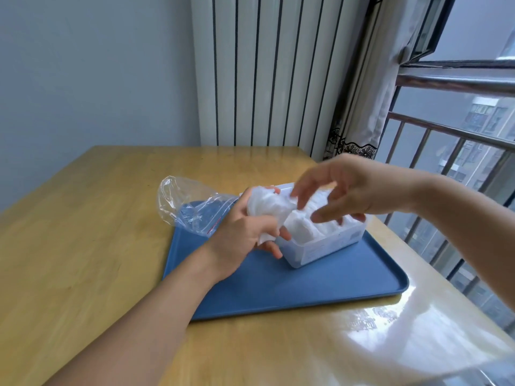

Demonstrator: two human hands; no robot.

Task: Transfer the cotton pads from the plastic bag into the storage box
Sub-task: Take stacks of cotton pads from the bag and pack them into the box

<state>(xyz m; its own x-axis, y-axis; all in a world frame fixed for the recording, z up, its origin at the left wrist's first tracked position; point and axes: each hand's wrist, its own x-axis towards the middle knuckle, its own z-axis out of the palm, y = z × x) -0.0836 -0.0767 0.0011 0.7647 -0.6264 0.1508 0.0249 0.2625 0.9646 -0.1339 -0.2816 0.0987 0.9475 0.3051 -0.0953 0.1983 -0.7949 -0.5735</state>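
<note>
— Feeding the last bundle in: how should that be done well?

— The bundle of cotton pads point(266, 206) is clutched in the left hand point(245, 232), fingers curled round it, at the left end of the storage box point(320, 243). It should be lowered onto the pads already packed there, not dropped, so that none are spilled onto the blue tray point(306, 285). The right hand point(338, 190) is held above the box with fingers spread and relaxed, nothing gripped; the packed pads could be pressed flat with it to make room.

— Where is everything placed?

— The box is set on the tray, towards its far right corner, and the tray lies on the desk point(97, 246) near the window-side edge. The plastic bag point(189, 207) is left slack, partly on the tray's far left corner and partly on the desk; whether any pads remain in it cannot be told.

— And which way is the box pointed?

— Its long axis is run slantwise, from the near left towards the far right of the tray, open top upward. The bundle is best laid along that line, so the pads are stacked evenly.
</note>
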